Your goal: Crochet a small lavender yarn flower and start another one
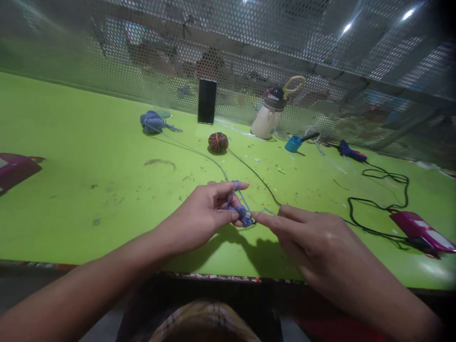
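Blue yarn (151, 122) runs from its ball at left to the small stitched piece (244, 216) above the green table (78, 142); a stitch seems in hand, and the next move probably calls for even tension. The left hand (206, 211) pinches the piece between thumb and fingers, index extended with yarn looped over it. The right hand (317, 237), palm down, points its index finger at the piece's edge; whether it grips a slim tool I cannot tell.
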Motion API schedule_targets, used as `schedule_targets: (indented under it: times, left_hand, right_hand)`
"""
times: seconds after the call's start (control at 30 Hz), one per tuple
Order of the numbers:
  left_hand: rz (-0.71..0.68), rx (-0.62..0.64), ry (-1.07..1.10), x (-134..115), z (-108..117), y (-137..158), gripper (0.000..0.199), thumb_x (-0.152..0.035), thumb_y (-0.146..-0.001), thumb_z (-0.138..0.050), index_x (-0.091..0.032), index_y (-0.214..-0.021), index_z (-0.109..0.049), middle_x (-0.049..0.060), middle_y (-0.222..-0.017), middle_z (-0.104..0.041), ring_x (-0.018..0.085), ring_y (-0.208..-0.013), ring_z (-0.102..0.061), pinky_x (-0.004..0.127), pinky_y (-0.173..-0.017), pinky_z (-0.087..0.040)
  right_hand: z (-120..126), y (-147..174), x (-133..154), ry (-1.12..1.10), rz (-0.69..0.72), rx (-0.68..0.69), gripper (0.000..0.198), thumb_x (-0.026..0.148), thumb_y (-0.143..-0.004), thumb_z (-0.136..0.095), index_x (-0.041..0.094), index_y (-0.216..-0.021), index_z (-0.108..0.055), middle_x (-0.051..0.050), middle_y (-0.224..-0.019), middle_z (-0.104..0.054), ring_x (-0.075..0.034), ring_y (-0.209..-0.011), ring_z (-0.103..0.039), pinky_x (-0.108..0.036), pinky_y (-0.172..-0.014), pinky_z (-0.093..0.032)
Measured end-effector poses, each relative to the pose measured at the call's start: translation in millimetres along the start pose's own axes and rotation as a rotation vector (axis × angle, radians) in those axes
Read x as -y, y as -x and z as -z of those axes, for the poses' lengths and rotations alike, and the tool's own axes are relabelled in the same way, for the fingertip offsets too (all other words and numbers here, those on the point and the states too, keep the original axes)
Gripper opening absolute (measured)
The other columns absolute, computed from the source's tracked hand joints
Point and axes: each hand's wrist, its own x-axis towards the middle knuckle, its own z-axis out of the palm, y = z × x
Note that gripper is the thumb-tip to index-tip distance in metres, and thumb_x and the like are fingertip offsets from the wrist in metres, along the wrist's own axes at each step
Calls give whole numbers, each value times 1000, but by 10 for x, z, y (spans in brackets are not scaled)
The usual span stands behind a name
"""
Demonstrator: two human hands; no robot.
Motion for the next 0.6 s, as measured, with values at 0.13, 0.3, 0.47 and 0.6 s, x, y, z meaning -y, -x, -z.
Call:
schedule_targets:
  times: [0.13, 0.3, 0.47, 0.6]
  left_hand:
    - [-10, 12, -30, 16, 1, -1, 51, -7, -78, -61, -7, -128, -52, -1, -80, -58, 14, -74, -62, 34, -81, -49]
    - [-46, 15, -111, 45, 7, -13, 21, -7, -78, -60, -9, -98, -64, 1, -82, -60, 15, -76, -63, 33, -79, -50]
    - [-102, -8, -258, 88, -1, -16, 35, -4, -79, -55, -7, -113, -61, 2, -83, -58, 16, -76, -62, 35, -78, -50]
    - [-190, -60, -411, 144, -17, -9, 47, -5, -81, -52, -8, -128, -55, 3, -82, -59, 18, -78, -61, 37, -77, -51]
  right_hand:
    - [42, -26, 16, 15, -12, 75, 44, 2, -78, -49, 25, -112, -66, -1, -68, -58, -13, -52, -53, -26, -50, -27]
    - [92, -83, 41, 113, -1, 126, 43, 3, -75, -54, 27, -109, -67, 0, -68, -59, -13, -49, -52, -27, -49, -22]
    - [120, -154, 70, 214, 26, 145, 45, 4, -70, -60, 30, -107, -68, 1, -68, -62, -13, -46, -49, -29, -49, -15]
    - [110, -205, 99, 300, 38, 152, 41, 3, -71, -58, 28, -102, -70, 1, -63, -61, -14, -43, -44, -31, -49, -10]
